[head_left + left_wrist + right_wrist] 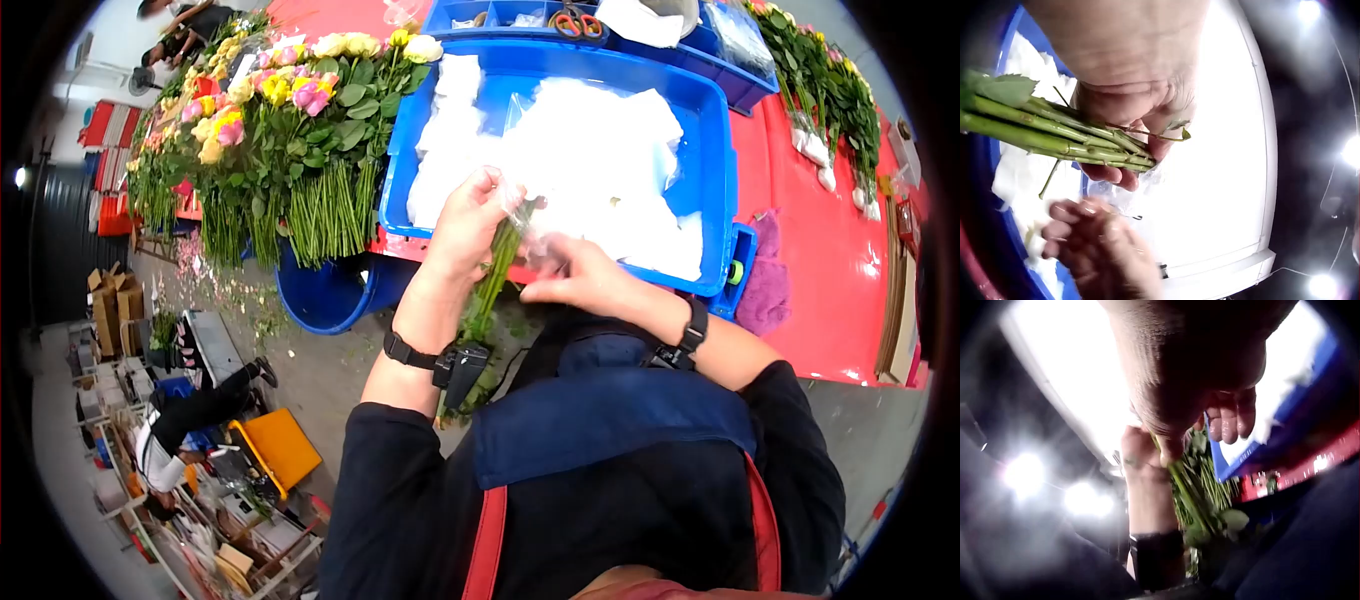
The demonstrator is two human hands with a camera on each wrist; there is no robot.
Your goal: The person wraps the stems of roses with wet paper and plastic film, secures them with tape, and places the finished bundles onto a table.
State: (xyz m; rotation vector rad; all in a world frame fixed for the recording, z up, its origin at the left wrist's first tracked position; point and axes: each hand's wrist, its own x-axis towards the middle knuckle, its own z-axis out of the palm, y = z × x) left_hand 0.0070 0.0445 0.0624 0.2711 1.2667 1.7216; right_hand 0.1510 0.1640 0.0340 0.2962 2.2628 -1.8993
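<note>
So the stems [490,280] are in the middle of the frame, leafy part pointing down and cut ends up near the blue tray [731,200]. They're gripped near those ends by the left hand [465,228], with fingers and thumb closed round them. Clear plastic [1144,190] is bunched right by the ends.

The right hand [592,280] is just beside it, fingers loosely bent. It's blurred in the left wrist view, so whether any plastic is pinched there can't be told.

Looks like the step in hand is the plastic being worked around the cut ends. If so, the ends need to be kept level and together by the left-hand grip, and the loose plastic should be gathered snugly by the right without the stems being snapped or slipping. White material [590,150] is piled in the tray, upper middle, and cut roses [320,100] are laid out upper left.
</note>
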